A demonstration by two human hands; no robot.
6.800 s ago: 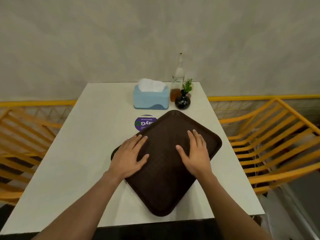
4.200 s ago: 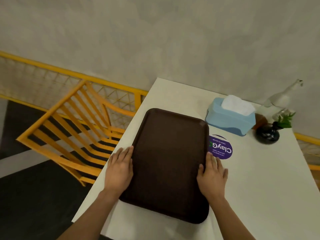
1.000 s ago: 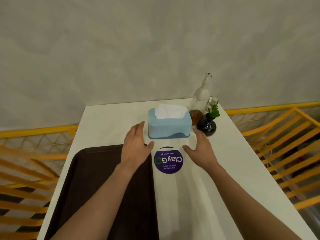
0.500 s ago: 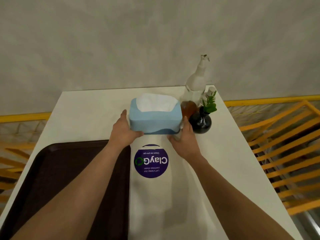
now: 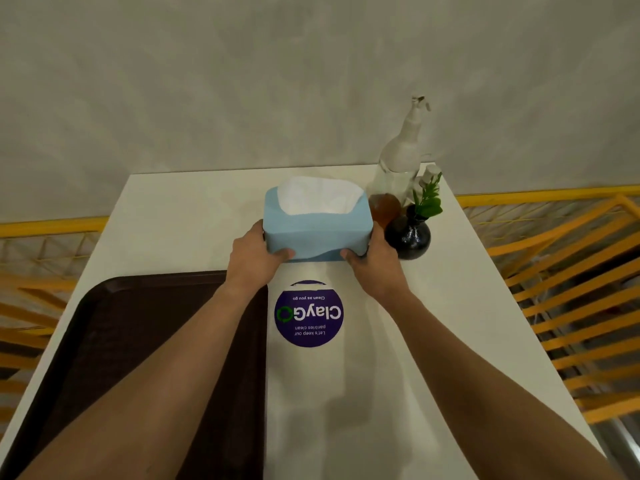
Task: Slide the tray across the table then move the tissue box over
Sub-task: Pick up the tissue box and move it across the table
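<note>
A light blue tissue box (image 5: 317, 233) with white tissue showing at its top sits near the far middle of the white table (image 5: 166, 220). My left hand (image 5: 254, 251) grips its left end and my right hand (image 5: 372, 259) grips its right end, thumbs on the near face. The dark brown tray (image 5: 114, 341) lies flat along the table's left side, partly under my left forearm.
A round purple sticker (image 5: 309, 313) lies on the table just in front of the box. A black vase with a green sprig (image 5: 408, 233), a clear bottle (image 5: 401, 161) and a small brown jar (image 5: 384, 206) stand right of the box. Yellow chairs (image 5: 568, 271) flank the table.
Over the last second both hands came in from beside the box and closed on its two ends. Earlier, the tray went from the table's middle to its left side.
</note>
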